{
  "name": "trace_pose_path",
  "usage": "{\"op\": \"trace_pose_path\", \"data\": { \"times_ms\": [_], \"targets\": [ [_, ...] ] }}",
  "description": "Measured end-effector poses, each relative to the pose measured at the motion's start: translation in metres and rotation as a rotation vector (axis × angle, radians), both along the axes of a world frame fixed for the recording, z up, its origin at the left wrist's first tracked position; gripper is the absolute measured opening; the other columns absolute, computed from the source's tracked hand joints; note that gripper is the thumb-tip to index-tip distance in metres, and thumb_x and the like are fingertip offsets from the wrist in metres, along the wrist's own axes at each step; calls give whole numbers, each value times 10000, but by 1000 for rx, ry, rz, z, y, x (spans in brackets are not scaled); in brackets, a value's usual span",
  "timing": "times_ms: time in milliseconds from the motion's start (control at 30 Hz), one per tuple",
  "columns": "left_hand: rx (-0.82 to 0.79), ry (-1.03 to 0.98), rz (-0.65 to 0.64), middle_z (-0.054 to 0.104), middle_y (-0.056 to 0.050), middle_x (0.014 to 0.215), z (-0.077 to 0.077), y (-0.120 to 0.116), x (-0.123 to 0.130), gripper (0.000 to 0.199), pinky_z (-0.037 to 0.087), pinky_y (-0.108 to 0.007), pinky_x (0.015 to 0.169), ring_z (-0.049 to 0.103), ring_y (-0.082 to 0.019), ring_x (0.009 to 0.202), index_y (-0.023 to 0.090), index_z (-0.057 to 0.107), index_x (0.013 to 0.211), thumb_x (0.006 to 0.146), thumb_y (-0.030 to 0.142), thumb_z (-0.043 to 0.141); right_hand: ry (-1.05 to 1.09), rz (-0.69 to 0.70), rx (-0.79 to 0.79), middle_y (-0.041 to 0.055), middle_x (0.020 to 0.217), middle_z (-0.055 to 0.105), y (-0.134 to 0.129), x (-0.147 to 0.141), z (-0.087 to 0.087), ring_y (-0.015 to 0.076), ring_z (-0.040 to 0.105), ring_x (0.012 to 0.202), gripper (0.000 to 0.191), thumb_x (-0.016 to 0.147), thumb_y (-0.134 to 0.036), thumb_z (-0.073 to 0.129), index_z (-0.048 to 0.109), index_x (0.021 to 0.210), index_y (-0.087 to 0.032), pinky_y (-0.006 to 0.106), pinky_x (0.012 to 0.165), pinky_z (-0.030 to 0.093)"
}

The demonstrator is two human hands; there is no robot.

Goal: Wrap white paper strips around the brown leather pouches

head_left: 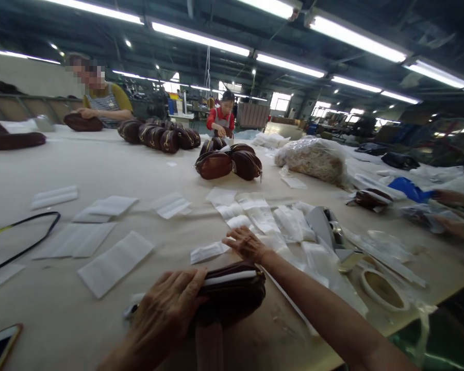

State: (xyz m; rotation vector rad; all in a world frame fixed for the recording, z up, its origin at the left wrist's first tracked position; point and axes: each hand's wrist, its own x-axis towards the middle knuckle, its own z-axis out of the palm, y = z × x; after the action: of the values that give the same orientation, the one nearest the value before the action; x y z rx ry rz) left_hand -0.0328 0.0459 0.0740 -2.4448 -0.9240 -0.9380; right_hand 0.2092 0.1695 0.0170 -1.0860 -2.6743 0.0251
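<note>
My left hand [170,304] is closed on a dark brown leather pouch [235,299] at the table's near side. A white strip [230,279] lies along the pouch's top, by its zipper. Beyond the pouch, my right hand [248,245] reaches to the left with its fingers apart. Its fingertips are at the right end of a folded white paper piece [209,252]; whether they pinch it is hard to see. Overlapping white paper pieces [259,212] lie just past this hand. Part of the pouch is hidden behind my left hand.
Flat white sheets [116,263] lie at left, with a black cord [54,226] and a phone [2,345]. Finished-looking brown pouches [214,165] stand farther back. A tape roll [384,289] and a dispenser [327,226] are at right. Two co-workers are opposite; another's arms [458,198] show at right.
</note>
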Motion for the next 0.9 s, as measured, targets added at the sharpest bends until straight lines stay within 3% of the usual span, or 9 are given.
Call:
{"op": "trace_pose_path", "data": {
  "times_ms": [100, 167, 300, 400, 500, 700, 900],
  "targets": [
    [4, -17, 7, 663, -74, 917, 3, -1, 1, 273, 441, -298, 717, 609, -169, 782, 83, 560, 1112, 976, 232, 375, 52, -13, -94, 64, 867, 643, 10, -11, -4, 180, 554, 872, 65, 802, -110, 637, 651, 773, -167, 338, 859, 395],
    [-3, -27, 12, 664, -69, 912, 5, -3, 1, 277, 447, -298, 700, 609, -167, 768, 89, 559, 1107, 979, 239, 365, 142, -122, -132, 67, 781, 627, 15, -14, -3, 182, 553, 822, 143, 803, -136, 646, 616, 664, -150, 334, 815, 403],
    [-18, -27, 26, 664, -67, 898, 6, -5, 1, 286, 459, -308, 677, 613, -171, 747, 91, 556, 1105, 982, 244, 348, 372, -348, -246, 14, 651, 591, 23, -13, 5, 142, 534, 662, 194, 775, -261, 681, 600, 634, -156, 266, 641, 407],
    [-12, -29, 29, 664, -67, 880, 5, -5, 2, 286, 463, -310, 665, 610, -169, 726, 90, 558, 1093, 982, 243, 343, 522, -422, -382, -43, 521, 517, 24, -11, 13, 100, 474, 524, 273, 676, -370, 733, 587, 590, -156, 226, 523, 369],
    [-5, -32, 33, 664, -70, 881, 6, -4, 2, 288, 467, -308, 663, 610, -167, 724, 92, 555, 1098, 983, 246, 341, 670, -487, -459, -52, 495, 493, 26, -6, 22, 92, 459, 494, 358, 585, -454, 748, 553, 554, -155, 227, 507, 380],
    [1, -42, 34, 668, -59, 869, 6, -5, 2, 286, 459, -297, 655, 617, -163, 714, 103, 549, 1092, 988, 254, 330, 865, -684, -389, -27, 542, 527, 41, 22, 48, 118, 510, 522, 421, 556, -536, 712, 489, 582, -179, 258, 535, 437],
    [14, -47, 33, 676, -54, 883, 4, -4, 1, 300, 449, -287, 668, 623, -158, 717, 114, 554, 1092, 996, 267, 314, 750, -850, -217, -53, 477, 454, 49, 66, 80, 122, 481, 543, 409, 474, -442, 794, 470, 492, -193, 244, 542, 375]
  ]
}}
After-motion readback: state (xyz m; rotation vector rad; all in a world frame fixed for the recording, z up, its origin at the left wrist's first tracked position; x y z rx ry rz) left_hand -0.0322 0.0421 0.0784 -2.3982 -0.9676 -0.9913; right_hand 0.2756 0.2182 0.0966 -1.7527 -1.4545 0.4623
